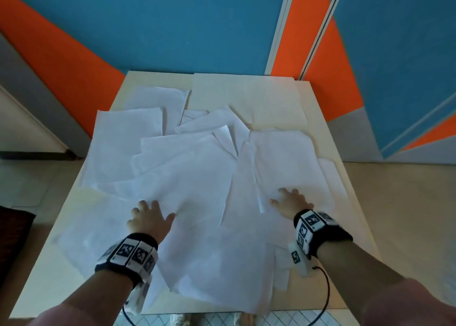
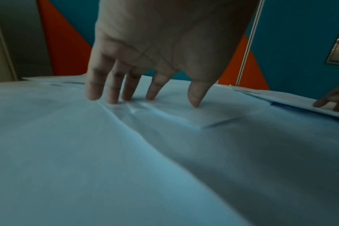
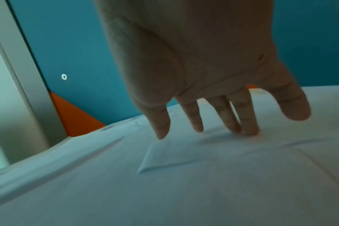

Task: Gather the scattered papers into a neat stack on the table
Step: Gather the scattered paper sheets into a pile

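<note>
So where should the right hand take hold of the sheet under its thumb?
Probably at its near corner, which lifts slightly off the papers below. Slide the right hand fingers under from the thumb side and pinch; elsewhere it lies flat.

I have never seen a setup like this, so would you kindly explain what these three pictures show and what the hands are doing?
There is no machine here: a person wears three cameras. The head view looks down at a pale table covered with scattered white papers. The banded wrists carry the other two cameras, each looking along its hand. The left hand and the right hand both rest on the sheets. In the left wrist view its fingers press and wrinkle the paper; in the right wrist view the fingers touch a sheet too. Neither hand grips anything; the papers are not yet stacked.
</note>
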